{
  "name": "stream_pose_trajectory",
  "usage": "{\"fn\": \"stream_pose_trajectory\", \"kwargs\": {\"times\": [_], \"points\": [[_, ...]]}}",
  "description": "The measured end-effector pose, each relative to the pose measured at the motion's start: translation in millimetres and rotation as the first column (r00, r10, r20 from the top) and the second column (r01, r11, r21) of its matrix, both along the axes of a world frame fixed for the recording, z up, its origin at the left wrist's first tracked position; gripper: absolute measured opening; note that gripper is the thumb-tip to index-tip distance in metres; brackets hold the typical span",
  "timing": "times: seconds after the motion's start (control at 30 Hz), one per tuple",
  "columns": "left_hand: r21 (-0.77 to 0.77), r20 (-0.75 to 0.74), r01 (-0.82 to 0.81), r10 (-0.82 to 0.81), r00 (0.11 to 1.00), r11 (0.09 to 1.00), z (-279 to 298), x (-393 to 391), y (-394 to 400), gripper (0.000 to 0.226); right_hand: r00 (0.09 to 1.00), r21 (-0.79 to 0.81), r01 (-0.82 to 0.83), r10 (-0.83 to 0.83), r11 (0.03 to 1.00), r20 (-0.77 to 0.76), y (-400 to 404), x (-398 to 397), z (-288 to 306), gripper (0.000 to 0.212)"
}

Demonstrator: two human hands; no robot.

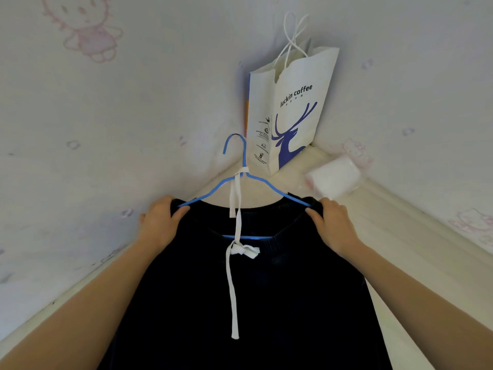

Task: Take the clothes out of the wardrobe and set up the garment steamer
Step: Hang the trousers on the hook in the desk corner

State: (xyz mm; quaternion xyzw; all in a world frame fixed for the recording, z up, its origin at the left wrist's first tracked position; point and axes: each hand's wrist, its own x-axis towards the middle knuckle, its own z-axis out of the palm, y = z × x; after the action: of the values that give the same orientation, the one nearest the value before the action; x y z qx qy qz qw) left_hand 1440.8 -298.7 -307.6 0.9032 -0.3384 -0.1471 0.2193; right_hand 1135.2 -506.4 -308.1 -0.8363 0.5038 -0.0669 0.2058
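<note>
A dark navy garment [266, 295] hangs on a blue wire hanger [240, 180] and is spread over a pale surface in the room's corner. A white ribbon [234, 263] is tied round the hanger's neck and its lower bar, with one end trailing down the fabric. My left hand [160, 220] pinches the garment's left shoulder over the hanger's end. At the right shoulder, my right hand [333, 222] grips the cloth the same way. No garment steamer or wardrobe is in view.
A white paper coffee bag [290, 110] with a blue deer stands upright in the corner behind the hanger's hook. A white plastic-wrapped packet [333, 180] lies to the right against the wall. Cartoon-patterned wallpaper [106, 116] closes in both sides.
</note>
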Motion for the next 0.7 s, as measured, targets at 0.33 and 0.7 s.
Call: {"fn": "stream_pose_trajectory", "kwargs": {"times": [0.33, 0.7], "points": [[0.087, 0.303, 0.015, -0.041, 0.952, 0.996, 0, 6, -44, 0.034, 0.999, -0.029, -0.041, 0.042, 0.999, 0.029, -57, 31, -5, 0.03], [0.256, 0.203, 0.151, -0.206, 0.957, 0.955, -69, -97, 17, 0.074, 0.997, 0.062, 0.061, -0.064, 0.996, 0.045, -47, 25, -55, 0.035]]}}
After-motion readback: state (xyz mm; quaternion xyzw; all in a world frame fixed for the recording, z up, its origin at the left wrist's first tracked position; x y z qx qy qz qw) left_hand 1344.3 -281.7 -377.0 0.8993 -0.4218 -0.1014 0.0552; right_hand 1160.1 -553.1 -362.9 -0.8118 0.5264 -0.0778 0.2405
